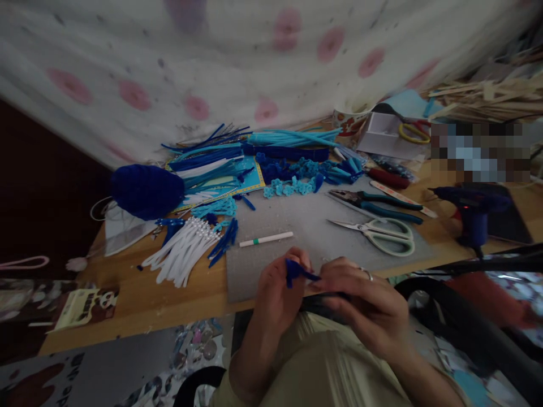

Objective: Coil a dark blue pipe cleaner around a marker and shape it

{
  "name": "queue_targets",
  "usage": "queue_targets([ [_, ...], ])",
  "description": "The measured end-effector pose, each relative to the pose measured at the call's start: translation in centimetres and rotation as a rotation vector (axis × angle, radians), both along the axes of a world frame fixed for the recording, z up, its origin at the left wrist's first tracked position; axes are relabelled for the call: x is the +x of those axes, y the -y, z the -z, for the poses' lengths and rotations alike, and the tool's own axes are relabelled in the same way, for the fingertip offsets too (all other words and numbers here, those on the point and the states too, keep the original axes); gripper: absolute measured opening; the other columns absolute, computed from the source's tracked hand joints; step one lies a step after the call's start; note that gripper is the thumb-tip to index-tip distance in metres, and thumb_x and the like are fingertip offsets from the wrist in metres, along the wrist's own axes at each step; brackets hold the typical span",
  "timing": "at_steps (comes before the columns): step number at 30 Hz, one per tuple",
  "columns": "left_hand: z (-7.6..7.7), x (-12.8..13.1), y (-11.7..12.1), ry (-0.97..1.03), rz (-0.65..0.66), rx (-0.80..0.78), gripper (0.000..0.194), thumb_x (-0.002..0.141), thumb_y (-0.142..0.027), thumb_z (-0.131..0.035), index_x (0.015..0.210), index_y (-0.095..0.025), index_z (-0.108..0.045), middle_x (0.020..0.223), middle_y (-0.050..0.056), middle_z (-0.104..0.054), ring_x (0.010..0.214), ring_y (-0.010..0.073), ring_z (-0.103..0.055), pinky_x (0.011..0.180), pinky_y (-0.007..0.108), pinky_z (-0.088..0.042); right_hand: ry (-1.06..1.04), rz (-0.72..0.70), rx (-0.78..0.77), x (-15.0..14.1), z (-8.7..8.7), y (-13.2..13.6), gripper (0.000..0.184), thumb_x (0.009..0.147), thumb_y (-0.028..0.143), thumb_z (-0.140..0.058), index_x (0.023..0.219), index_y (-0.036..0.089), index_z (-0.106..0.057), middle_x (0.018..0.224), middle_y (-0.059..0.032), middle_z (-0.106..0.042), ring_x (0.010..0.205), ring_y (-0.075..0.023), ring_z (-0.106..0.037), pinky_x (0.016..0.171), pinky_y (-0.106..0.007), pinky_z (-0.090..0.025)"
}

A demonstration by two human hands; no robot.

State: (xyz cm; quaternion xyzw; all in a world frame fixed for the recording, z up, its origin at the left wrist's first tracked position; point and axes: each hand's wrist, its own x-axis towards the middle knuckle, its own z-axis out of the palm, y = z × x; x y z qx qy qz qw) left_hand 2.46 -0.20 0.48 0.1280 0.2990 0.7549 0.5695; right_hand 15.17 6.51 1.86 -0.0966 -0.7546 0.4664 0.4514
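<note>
Close to the mat's front edge, my left hand (282,288) is closed on a dark blue fuzzy pipe cleaner (293,270) bent into a small loop. One straight end of it sticks out to the right. At that end are the curled fingers of my right hand (365,299), with a ring on one finger; they appear to pinch the tip, partly hidden. Just beyond both hands, a white stick with a green band (266,239) lies on the grey cutting mat (250,277). Scissors with pale green handles (382,233) rest to the right, beside dark-handled pliers (377,204).
Blue and white pipe cleaners (212,161) and pieces (292,186) cover the table's back. White bead-tipped stems (182,254) and a dark blue fuzzy bundle (146,191) lie left. A blue glue gun (472,212) stands right. A patterned curtain (237,62) hangs behind.
</note>
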Motion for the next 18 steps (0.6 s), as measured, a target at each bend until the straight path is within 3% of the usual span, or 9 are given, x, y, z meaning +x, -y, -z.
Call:
queue_targets([
  [2,-0.5,0.1,0.1,0.165,0.02,-0.069,0.021,0.07,-0.038,-0.08,0.074,-0.018,-0.072,0.093,0.002,-0.063,0.078,0.011,-0.058,0.073,0.02,-0.049,0.066,-0.117,0.044,0.2,-0.1,-0.4,0.028,0.09,0.011,-0.058,0.114,0.022,-0.066,0.091,-0.0057,-0.073,0.09,-0.0191,-0.067,0.079,-0.033,-0.055],
  [5,-1.2,0.5,0.3,0.342,0.045,-0.178,0.02,0.066,-0.029,-0.083,0.077,-0.016,-0.073,0.101,0.004,-0.068,0.086,0.0115,-0.062,0.072,0.017,-0.051,0.163,-0.224,0.226,0.4,-0.3,-1.2,0.035,0.096,0.009,-0.045,0.125,0.02,-0.061,0.103,-0.0089,-0.072,0.103,-0.0183,-0.066,0.088,-0.033,-0.055],
  [10,-2.0,1.6,0.2,0.486,-0.012,-0.296,0.007,0.074,-0.019,-0.076,0.075,-0.013,-0.074,0.091,0.005,-0.072,0.08,0.0087,-0.065,0.062,0.01,-0.05,0.152,-0.175,0.496,0.4,-0.8,-2.1,0.027,0.098,0.016,-0.048,0.121,0.014,-0.062,0.098,-0.0095,-0.075,0.101,-0.0186,-0.068,0.09,-0.03,-0.056],
  [13,-2.1,1.8,0.2,0.549,0.046,-0.39,0.009,0.078,-0.018,-0.071,0.074,-0.011,-0.074,0.087,0.006,-0.072,0.077,0.0086,-0.066,0.064,0.012,-0.052,0.215,-0.182,0.582,0.6,-1.6,-2.4,0.027,0.099,0.014,-0.044,0.118,0.01,-0.063,0.097,-0.0105,-0.076,0.097,-0.0182,-0.07,0.086,-0.028,-0.057],
  [15,-2.0,1.7,0.3,0.527,0.082,-0.389,0.009,0.075,-0.02,-0.075,0.076,-0.011,-0.074,0.084,0.006,-0.071,0.075,0.0086,-0.065,0.061,0.012,-0.05,0.264,-0.197,0.602,0.8,-1.9,-2.5,0.029,0.1,0.017,-0.043,0.118,0.013,-0.064,0.093,-0.0089,-0.076,0.09,-0.0187,-0.071,0.079,-0.029,-0.058],
  [18,-1.8,2.1,0.3,0.343,-0.012,-0.257,0.024,0.069,-0.031,-0.082,0.085,-0.015,-0.074,0.079,0.003,-0.068,0.072,0.0101,-0.062,0.06,0.015,-0.049,0.351,-0.179,0.415,0.8,-1.9,-2.4,0.025,0.097,0.023,-0.049,0.11,0.025,-0.071,0.09,-0.0035,-0.073,0.076,-0.0162,-0.07,0.065,-0.024,-0.056],
])
